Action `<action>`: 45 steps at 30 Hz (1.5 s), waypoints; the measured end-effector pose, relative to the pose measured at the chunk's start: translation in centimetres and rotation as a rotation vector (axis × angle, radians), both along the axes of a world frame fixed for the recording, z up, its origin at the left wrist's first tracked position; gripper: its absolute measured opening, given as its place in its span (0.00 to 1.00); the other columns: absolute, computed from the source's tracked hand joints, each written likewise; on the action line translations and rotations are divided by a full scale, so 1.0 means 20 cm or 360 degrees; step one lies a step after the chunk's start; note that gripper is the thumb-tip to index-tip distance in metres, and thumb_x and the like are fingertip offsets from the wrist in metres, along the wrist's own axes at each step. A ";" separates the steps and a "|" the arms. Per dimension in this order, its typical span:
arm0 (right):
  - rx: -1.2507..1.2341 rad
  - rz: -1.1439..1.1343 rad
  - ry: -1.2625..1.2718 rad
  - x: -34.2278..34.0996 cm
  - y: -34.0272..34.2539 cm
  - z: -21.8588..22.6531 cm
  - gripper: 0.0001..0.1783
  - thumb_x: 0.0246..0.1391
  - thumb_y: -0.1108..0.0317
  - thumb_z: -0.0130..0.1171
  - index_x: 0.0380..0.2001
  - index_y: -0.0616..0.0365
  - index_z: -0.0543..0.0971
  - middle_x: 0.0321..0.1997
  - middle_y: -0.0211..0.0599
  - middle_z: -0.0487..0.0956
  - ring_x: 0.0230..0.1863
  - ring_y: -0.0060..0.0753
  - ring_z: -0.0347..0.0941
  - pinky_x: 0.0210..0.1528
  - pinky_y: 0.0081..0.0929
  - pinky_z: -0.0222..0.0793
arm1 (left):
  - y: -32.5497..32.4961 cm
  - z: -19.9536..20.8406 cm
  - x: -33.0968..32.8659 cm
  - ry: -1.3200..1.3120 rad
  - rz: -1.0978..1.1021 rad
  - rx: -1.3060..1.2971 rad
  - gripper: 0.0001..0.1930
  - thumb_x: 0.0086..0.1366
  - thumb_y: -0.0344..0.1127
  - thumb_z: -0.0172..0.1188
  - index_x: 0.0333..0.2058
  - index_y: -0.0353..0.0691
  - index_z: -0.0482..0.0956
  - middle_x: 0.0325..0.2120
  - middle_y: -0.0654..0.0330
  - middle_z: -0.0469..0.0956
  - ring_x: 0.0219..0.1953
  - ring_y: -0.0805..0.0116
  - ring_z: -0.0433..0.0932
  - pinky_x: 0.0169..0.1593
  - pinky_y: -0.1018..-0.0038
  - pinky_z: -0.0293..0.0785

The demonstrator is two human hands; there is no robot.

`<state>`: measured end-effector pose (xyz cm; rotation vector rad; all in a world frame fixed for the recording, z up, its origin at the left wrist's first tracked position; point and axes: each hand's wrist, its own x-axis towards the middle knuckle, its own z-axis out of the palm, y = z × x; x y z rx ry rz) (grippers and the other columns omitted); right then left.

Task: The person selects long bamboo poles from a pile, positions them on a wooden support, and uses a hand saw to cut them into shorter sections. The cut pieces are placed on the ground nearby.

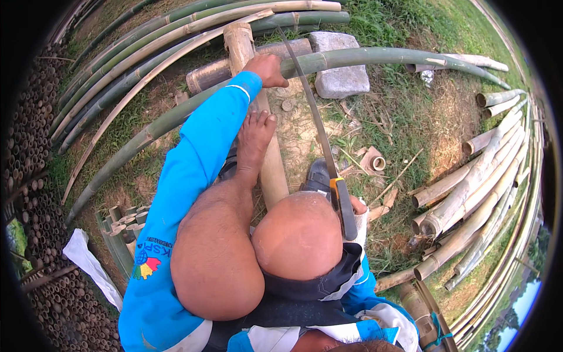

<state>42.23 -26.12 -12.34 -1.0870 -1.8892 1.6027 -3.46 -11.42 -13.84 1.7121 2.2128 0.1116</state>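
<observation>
A long green bamboo pole lies crosswise in front of me. My left hand is closed over it, fingers curled round its far side. My right hand, partly hidden behind the handle, grips a handsaw with a black and orange handle beside my right knee. The saw's long blade points away from me and crosses the pole just right of my left hand; whether its teeth have cut in cannot be seen. Beneath the pole, a thick pale bamboo piece runs toward me, with my bare left foot against it.
A grey stone block sits behind the pole, beside a short dark bamboo log. Long bamboo poles lie at the far left, and more cut poles are piled at right. A short bamboo ring lies among chips.
</observation>
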 end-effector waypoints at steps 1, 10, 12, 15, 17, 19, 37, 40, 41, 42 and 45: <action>0.0307 0.0091 -0.0054 -0.13 0.09 0.06 0.29 0.58 0.76 0.64 0.63 0.67 0.72 0.58 0.48 0.79 0.53 0.36 0.79 0.57 0.31 0.75 | -0.02 0.01 0.00 0.0004 0.0009 0.0022 0.35 0.49 0.55 0.75 0.50 0.33 0.85 0.44 0.38 0.86 0.48 0.39 0.86 0.57 0.52 0.82; 0.0468 -0.0146 0.0263 -0.71 0.40 0.09 0.36 0.53 0.81 0.63 0.66 0.59 0.69 0.42 0.37 0.78 0.38 0.26 0.74 0.43 0.25 0.74 | 0.00 0.13 0.08 -0.0039 0.0149 0.0011 0.34 0.50 0.52 0.77 0.52 0.34 0.86 0.50 0.41 0.86 0.54 0.42 0.85 0.60 0.51 0.81; 0.0115 -0.0154 0.0358 -0.39 0.18 0.06 0.32 0.54 0.78 0.64 0.64 0.60 0.72 0.42 0.34 0.78 0.40 0.23 0.75 0.43 0.22 0.72 | -0.03 0.12 0.02 -0.0044 0.0141 0.0038 0.38 0.47 0.55 0.78 0.53 0.35 0.86 0.50 0.39 0.86 0.54 0.42 0.85 0.61 0.52 0.81; -0.0612 -0.0134 0.0185 0.06 0.00 0.20 0.30 0.61 0.64 0.70 0.64 0.61 0.77 0.37 0.30 0.81 0.34 0.19 0.76 0.39 0.22 0.73 | 0.03 0.13 0.15 -0.0063 0.0121 -0.0017 0.37 0.48 0.54 0.79 0.52 0.35 0.86 0.48 0.40 0.87 0.52 0.40 0.86 0.60 0.53 0.81; -0.0640 -0.0201 0.0354 0.07 -0.09 0.12 0.32 0.61 0.65 0.70 0.67 0.60 0.75 0.37 0.29 0.81 0.34 0.18 0.77 0.39 0.22 0.73 | 0.00 0.17 0.13 -0.0021 0.0145 0.0005 0.36 0.48 0.54 0.79 0.51 0.35 0.86 0.47 0.40 0.87 0.51 0.40 0.86 0.59 0.53 0.82; -0.0469 -0.0255 0.0439 -0.06 -0.02 0.10 0.32 0.60 0.69 0.68 0.67 0.60 0.74 0.40 0.31 0.82 0.36 0.20 0.78 0.41 0.24 0.74 | 0.00 0.18 0.11 -0.0014 0.0173 -0.0004 0.36 0.47 0.53 0.79 0.51 0.35 0.86 0.46 0.41 0.87 0.50 0.40 0.86 0.58 0.53 0.83; -0.1151 -0.0466 0.0421 0.13 -0.12 0.27 0.24 0.73 0.63 0.57 0.66 0.64 0.75 0.58 0.41 0.82 0.58 0.30 0.79 0.61 0.30 0.74 | 0.01 0.09 0.11 -0.0061 0.0151 0.0010 0.32 0.48 0.50 0.78 0.48 0.33 0.86 0.43 0.40 0.87 0.48 0.40 0.87 0.57 0.51 0.83; 0.0426 -0.0065 0.0117 -0.29 0.20 0.13 0.32 0.54 0.75 0.66 0.64 0.62 0.73 0.55 0.40 0.79 0.50 0.32 0.79 0.57 0.27 0.74 | 0.03 0.13 0.13 0.0019 0.0064 0.0014 0.38 0.51 0.55 0.76 0.54 0.32 0.82 0.48 0.36 0.85 0.51 0.37 0.85 0.59 0.50 0.81; 0.0436 -0.0111 0.0097 -0.49 0.30 0.15 0.33 0.52 0.78 0.62 0.64 0.60 0.72 0.55 0.42 0.79 0.50 0.31 0.78 0.54 0.27 0.75 | 0.03 0.14 0.11 0.0031 0.0082 0.0011 0.38 0.51 0.55 0.76 0.55 0.33 0.82 0.48 0.37 0.85 0.51 0.37 0.85 0.59 0.50 0.81; 0.0301 -0.0131 0.0100 -0.66 0.40 0.13 0.33 0.52 0.80 0.61 0.64 0.59 0.72 0.51 0.42 0.79 0.46 0.30 0.78 0.50 0.28 0.76 | 0.02 0.11 0.09 0.0045 0.0070 0.0073 0.38 0.51 0.56 0.76 0.55 0.33 0.83 0.48 0.37 0.86 0.51 0.38 0.85 0.58 0.50 0.81; 0.0477 -0.0098 0.0245 -0.82 0.51 0.13 0.32 0.54 0.80 0.62 0.64 0.59 0.71 0.43 0.36 0.79 0.38 0.26 0.76 0.46 0.26 0.76 | 0.02 0.07 0.03 0.0043 0.0050 0.0117 0.38 0.50 0.56 0.76 0.54 0.34 0.84 0.46 0.39 0.86 0.49 0.39 0.86 0.57 0.50 0.82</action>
